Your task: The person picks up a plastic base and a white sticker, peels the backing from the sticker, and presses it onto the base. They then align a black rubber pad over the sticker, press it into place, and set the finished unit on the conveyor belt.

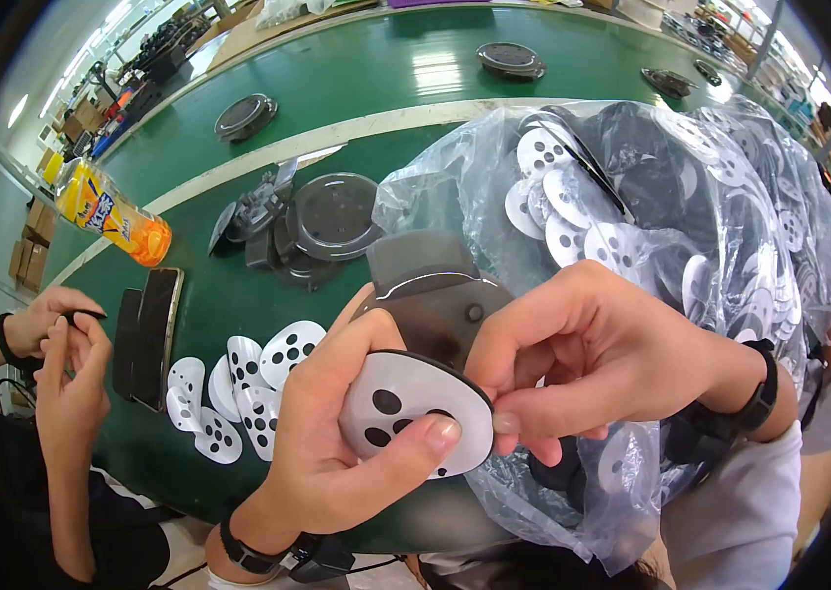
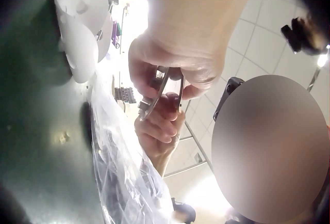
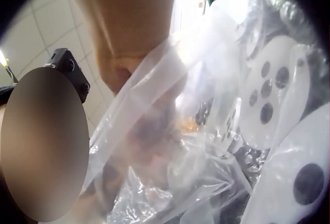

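Observation:
My left hand (image 1: 327,442) grips a white oval pad with black holes (image 1: 410,403), its thumb lying across the white face. The same hand holds a dark see-through plastic housing (image 1: 425,305) upright behind the pad. Thumb and forefinger of my right hand (image 1: 582,359) pinch the pad's dark right edge. In the left wrist view, the left hand (image 2: 172,61) has the curved pad and housing edge-on, with the right hand (image 2: 160,131) beyond. A clear plastic bag (image 3: 149,90) covers much of the right hand in the right wrist view.
White pads (image 1: 258,393) lie loose left of my hands, near two dark phones (image 1: 145,339). Dark housings (image 1: 337,216) sit behind. An orange drink bottle (image 1: 106,211) stands left, above another person's hands (image 1: 71,344). A large bag (image 1: 474,167) of pads fills the right.

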A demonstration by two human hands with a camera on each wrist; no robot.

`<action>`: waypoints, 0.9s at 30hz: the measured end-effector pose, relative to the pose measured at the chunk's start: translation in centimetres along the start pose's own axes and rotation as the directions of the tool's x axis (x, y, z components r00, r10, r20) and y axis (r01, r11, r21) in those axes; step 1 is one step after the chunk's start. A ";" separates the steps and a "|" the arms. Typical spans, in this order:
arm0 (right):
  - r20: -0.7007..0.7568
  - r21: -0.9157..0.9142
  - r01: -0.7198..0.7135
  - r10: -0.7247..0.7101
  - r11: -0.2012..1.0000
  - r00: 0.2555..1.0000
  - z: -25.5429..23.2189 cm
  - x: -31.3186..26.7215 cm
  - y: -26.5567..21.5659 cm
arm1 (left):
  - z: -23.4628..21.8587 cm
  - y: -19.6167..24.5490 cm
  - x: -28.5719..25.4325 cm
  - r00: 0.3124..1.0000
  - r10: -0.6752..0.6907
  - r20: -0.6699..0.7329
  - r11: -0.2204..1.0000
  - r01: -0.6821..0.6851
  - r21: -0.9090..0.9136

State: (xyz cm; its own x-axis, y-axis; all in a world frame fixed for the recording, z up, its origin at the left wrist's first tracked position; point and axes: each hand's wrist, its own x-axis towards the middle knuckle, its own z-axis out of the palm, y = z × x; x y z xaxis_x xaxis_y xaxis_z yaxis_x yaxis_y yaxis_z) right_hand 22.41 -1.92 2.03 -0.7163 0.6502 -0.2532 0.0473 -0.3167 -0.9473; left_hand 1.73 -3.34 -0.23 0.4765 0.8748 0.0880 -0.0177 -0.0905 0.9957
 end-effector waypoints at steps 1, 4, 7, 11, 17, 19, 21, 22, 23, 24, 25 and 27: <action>0.006 -0.001 -0.007 0.007 1.000 1.000 0.0 0.0 -0.1 | 0.0 0.0 0.1 1.000 0.023 0.018 1.000 -0.023 -0.014; 0.012 -0.044 -0.018 0.018 0.999 1.000 0.0 -0.2 -0.4 | 0.1 0.0 0.2 0.999 0.032 0.024 0.999 -0.032 -0.024; -0.017 -0.054 0.083 -0.084 0.995 0.996 0.1 -0.1 0.4 | 0.0 -1.1 -0.3 0.997 0.081 -0.018 0.996 -0.081 -0.034; -0.037 -0.010 0.006 -0.006 1.000 0.999 0.0 -0.1 0.2 | 0.1 -1.5 0.1 0.994 0.105 0.015 0.991 -0.104 -0.089; -0.053 0.045 -0.004 0.007 0.999 0.999 -0.6 0.1 0.3 | 2.1 -1.5 0.5 0.927 0.320 -0.195 0.944 -0.330 -0.021; 0.037 0.051 0.018 -0.020 0.999 0.999 -1.0 0.2 0.6 | 0.1 -1.5 1.3 0.890 0.455 0.040 0.866 -0.452 0.213; 0.049 0.057 0.027 -0.030 0.998 0.998 -0.9 0.2 0.7 | -0.3 -1.0 0.6 0.892 0.384 0.240 0.789 -0.452 0.417; 0.066 0.064 0.030 -0.034 0.998 0.997 -0.9 0.2 0.6 | -0.1 -1.0 0.3 0.889 0.387 0.245 0.786 -0.457 0.417; 0.062 0.060 0.037 -0.041 0.997 0.997 -0.8 0.1 0.5 | 0.0 -0.9 0.1 0.901 0.372 0.224 0.810 -0.433 0.397; 0.050 0.060 0.023 -0.026 0.998 0.998 -0.7 0.1 0.4 | 0.1 -0.9 0.0 0.913 0.355 0.202 0.833 -0.407 0.375; 0.038 0.060 0.010 -0.013 0.998 0.999 -0.6 0.0 0.3 | 0.1 -0.9 0.0 0.924 0.336 0.182 0.854 -0.381 0.354; 0.035 0.032 0.012 -0.013 0.999 0.999 -0.6 -0.1 0.2 | 0.3 -1.0 -0.2 0.945 0.295 0.139 0.894 -0.324 0.309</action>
State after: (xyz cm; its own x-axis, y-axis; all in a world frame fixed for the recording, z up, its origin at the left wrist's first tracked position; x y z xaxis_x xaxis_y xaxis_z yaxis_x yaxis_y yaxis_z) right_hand 22.86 -1.61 1.78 -0.7406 0.6299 -0.2338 0.0162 -0.3311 -0.9435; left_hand 1.90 -3.52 -1.21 0.5678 0.7339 0.3728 0.1012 -0.5116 0.8532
